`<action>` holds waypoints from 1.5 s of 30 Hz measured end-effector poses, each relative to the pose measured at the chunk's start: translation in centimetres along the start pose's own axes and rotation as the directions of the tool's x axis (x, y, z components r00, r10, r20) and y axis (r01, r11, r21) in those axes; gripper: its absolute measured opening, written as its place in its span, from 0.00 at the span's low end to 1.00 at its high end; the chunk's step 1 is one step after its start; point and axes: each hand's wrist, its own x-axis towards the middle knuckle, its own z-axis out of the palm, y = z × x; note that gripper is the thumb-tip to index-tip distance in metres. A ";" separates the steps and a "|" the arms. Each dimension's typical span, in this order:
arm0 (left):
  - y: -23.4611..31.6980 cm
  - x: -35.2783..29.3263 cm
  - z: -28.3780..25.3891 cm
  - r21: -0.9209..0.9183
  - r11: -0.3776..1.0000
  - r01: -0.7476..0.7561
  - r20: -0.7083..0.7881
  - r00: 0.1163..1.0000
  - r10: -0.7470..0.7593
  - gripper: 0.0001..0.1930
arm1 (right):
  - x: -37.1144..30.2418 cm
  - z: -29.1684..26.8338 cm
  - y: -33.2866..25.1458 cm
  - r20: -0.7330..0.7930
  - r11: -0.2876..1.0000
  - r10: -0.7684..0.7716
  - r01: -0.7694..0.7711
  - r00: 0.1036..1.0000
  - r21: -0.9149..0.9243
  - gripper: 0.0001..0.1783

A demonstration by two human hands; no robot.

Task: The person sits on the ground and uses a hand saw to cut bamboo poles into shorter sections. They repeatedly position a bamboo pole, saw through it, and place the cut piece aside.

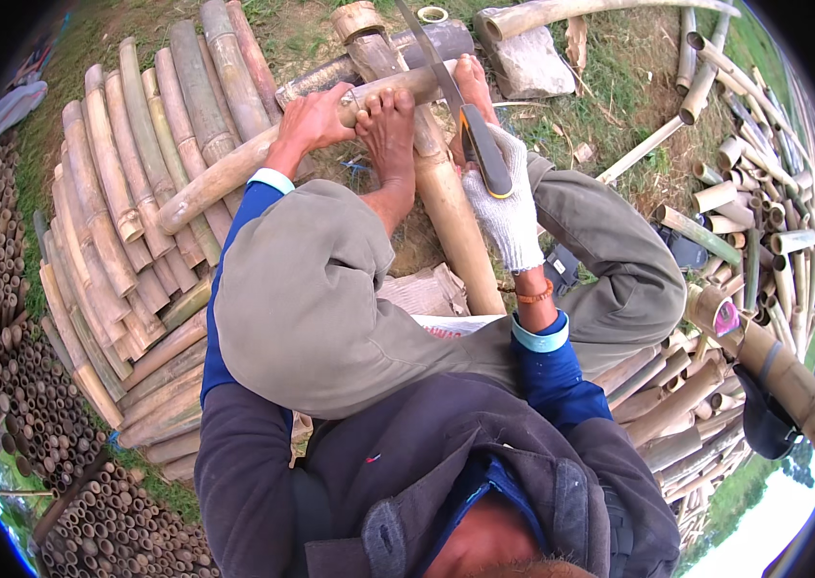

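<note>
A hand saw [486, 154] with a black and orange handle is gripped in my right hand [504, 207], which wears a white knitted glove. Its long blade points away from me and crosses a bamboo pole [224, 178] close to the pole's right end. My bare left hand [316, 123] is wrapped round the same pole, left of the blade. One bare foot [388, 130] presses on the pole beside that hand; the other foot [472, 87] is just right of the blade. Beneath the pole, a thicker bamboo post [451, 217] slants toward me.
Cut bamboo lengths [128, 193] lie in rows on the left. Stacked bamboo pieces [3, 250] show their round ends at the far left. Loose offcuts [764, 212] are heaped on the right. A grey stone block [523, 63] sits beyond my feet. A dark cap [769, 414] hangs by a bamboo pole.
</note>
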 end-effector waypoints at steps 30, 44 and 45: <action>-1.5 0.8 -0.3 0.018 0.995 -0.102 -0.007 0.995 0.102 0.45 | -4.1 -3.1 -2.0 0.047 1.000 0.025 -0.026 0.999 0.016 0.33; -0.1 0.6 -0.4 0.061 0.995 -0.075 -0.070 0.994 0.079 0.42 | -3.9 -2.6 -2.3 0.065 0.994 0.104 -0.105 0.992 0.020 0.33; -0.1 0.9 -0.7 0.066 0.995 -0.069 -0.043 0.996 0.072 0.42 | -4.8 -2.4 -2.5 0.047 0.995 0.090 -0.089 0.995 -0.036 0.34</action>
